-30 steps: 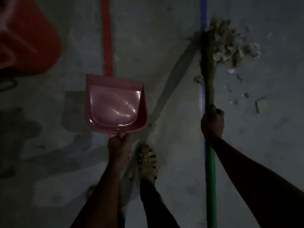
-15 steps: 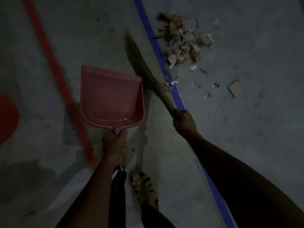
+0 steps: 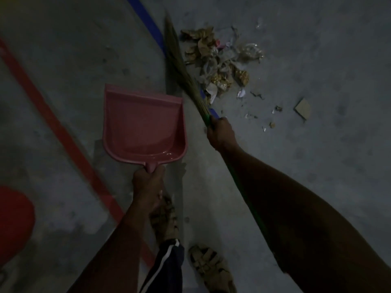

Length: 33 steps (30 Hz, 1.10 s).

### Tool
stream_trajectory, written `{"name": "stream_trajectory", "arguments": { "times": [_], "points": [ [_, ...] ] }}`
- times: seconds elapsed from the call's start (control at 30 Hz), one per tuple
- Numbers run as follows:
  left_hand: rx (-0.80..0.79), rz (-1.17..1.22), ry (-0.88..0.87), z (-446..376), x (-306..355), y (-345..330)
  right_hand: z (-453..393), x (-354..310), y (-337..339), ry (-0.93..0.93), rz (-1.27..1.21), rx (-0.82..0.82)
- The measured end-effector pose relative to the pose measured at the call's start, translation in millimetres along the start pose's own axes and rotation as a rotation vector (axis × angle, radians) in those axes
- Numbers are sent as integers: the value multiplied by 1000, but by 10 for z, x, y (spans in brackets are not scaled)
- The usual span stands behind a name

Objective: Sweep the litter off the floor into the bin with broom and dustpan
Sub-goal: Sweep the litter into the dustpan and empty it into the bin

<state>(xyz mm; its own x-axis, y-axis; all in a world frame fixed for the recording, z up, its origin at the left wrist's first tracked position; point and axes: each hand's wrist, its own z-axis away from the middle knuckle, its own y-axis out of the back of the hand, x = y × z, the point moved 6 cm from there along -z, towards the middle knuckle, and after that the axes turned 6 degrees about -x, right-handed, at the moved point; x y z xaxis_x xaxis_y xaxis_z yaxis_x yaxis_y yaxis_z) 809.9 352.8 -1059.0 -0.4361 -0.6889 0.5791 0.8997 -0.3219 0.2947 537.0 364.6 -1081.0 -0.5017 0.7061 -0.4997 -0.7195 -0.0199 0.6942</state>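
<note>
Two hands are busy: the left hand (image 3: 148, 182) grips the handle of the empty pink dustpan (image 3: 143, 125), held near the concrete floor (image 3: 317, 166); the right hand (image 3: 220, 134) holds the grass broom (image 3: 179, 64), its bristles lying just left of the litter pile (image 3: 220, 62). Smaller scraps and a cardboard piece (image 3: 303, 107) lie to the right. The step seems to be gathering. Next, the pan's lip likely needs setting beside the pile and the broom brought behind the litter. A red bin (image 3: 14, 220) sits at the lower left edge.
</note>
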Motion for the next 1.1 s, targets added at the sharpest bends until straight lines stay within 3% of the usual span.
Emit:
{"name": "stream_trajectory", "arguments": {
  "times": [0.27,0.5,0.67,0.83,1.0,1.1],
  "points": [
    [-51,-54,-35,-296,443,-34,-208,339,286,-514,-523,42],
    [-95,-118,-52,-41,632,-214,596,1201,529,-736,-461,135],
    [-85,-83,-58,196,596,-479,1082,1508,778,-634,-45,216],
    [-118,-105,-39,480,426,-752,1423,1629,793,-369,50,310],
    [-104,-93,-22,731,142,-929,1626,1684,525,-156,-47,183],
    [-72,-76,13,837,-47,-984,1663,1703,253,-66,-7,5]
  ]
}}
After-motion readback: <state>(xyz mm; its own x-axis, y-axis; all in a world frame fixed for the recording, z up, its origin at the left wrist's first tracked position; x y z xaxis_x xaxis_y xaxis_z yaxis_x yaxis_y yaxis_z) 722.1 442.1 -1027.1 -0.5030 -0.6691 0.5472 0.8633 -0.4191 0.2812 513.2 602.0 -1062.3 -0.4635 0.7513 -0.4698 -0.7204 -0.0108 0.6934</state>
